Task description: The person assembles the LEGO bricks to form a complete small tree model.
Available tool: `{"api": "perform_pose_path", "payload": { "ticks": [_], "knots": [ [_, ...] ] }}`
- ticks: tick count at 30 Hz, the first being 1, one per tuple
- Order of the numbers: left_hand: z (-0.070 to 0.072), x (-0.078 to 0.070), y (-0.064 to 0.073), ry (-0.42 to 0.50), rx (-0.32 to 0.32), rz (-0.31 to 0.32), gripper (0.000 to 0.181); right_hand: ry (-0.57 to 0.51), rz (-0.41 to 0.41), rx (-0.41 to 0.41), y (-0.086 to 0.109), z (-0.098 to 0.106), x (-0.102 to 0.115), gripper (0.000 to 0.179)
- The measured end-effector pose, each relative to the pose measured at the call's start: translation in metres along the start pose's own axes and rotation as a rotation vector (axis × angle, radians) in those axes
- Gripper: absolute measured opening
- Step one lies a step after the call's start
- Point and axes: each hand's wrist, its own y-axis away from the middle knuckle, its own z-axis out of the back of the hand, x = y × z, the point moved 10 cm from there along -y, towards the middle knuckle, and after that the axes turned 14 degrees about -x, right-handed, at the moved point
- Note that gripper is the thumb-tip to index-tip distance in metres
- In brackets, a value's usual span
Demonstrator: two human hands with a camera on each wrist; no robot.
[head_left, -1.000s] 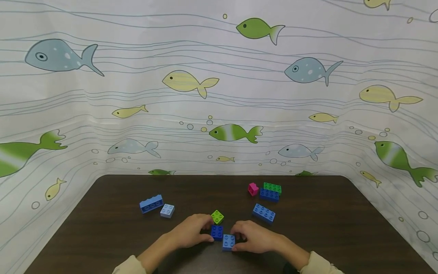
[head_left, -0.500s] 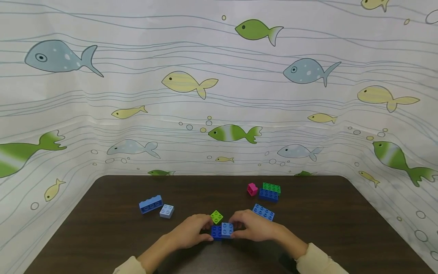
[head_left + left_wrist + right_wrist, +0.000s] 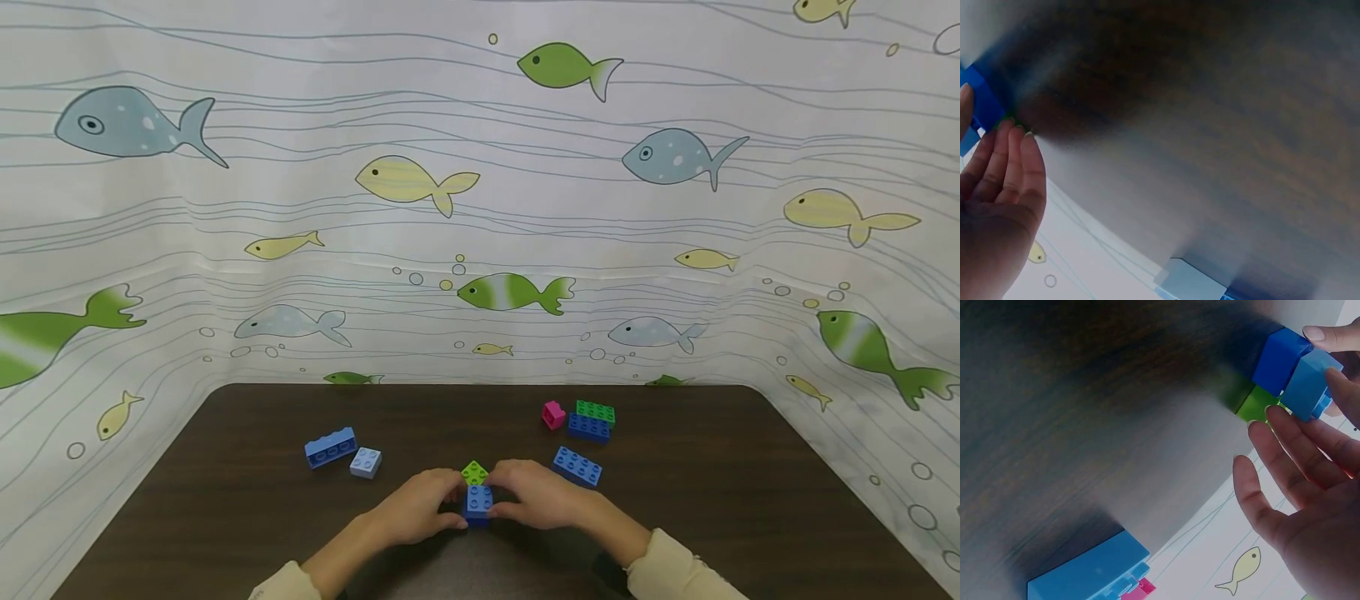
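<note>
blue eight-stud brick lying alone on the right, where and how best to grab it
Probably pinch the eight-stud brick across the middle of its long sides, the right hand coming from above once it releases its four-stud brick. The eight-stud brick lies flat, studs up, touching no other brick, and its width is the shorter span.

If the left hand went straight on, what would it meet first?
The left hand likely meets the dark blue brick at its thumb first; the lime green brick is close too, depth unclear.
</note>
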Motion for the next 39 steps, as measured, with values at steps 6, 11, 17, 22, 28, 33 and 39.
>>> {"api": "perform_pose_path", "payload": {
  "ticks": [6, 11, 17, 22, 28, 33, 39],
  "knots": [
    [0.000, 0.000, 0.000, 0.018, -0.010, -0.004, 0.023, -0.011, -0.006, 0.003, 0.000, -0.001, 0.000, 0.030],
    [0.001, 0.000, 0.000, 0.015, -0.019, -0.012, 0.024, -0.014, -0.012, 0.007, -0.002, -0.001, 0.000, 0.030],
    [0.000, 0.001, 0.000, 0.020, -0.014, -0.011, 0.024, -0.070, -0.039, -0.007, -0.003, -0.002, -0.004, 0.031],
    [0.000, -0.001, 0.000, 0.024, -0.015, -0.008, 0.024, -0.197, -0.086, -0.046, -0.002, -0.002, -0.010, 0.028],
    [0.001, -0.002, 0.000, 0.015, -0.008, -0.002, 0.024, -0.266, -0.073, -0.077, -0.001, -0.001, -0.010, 0.027],
    [0.001, -0.002, 0.000, 0.013, -0.003, -0.001, 0.024, -0.259, -0.070, -0.063, -0.001, 0.000, -0.008, 0.027],
    [0.001, -0.003, 0.000, 0.005, -0.009, -0.007, 0.023, -0.232, -0.052, -0.056, -0.002, 0.001, -0.005, 0.027]
  ]
}}
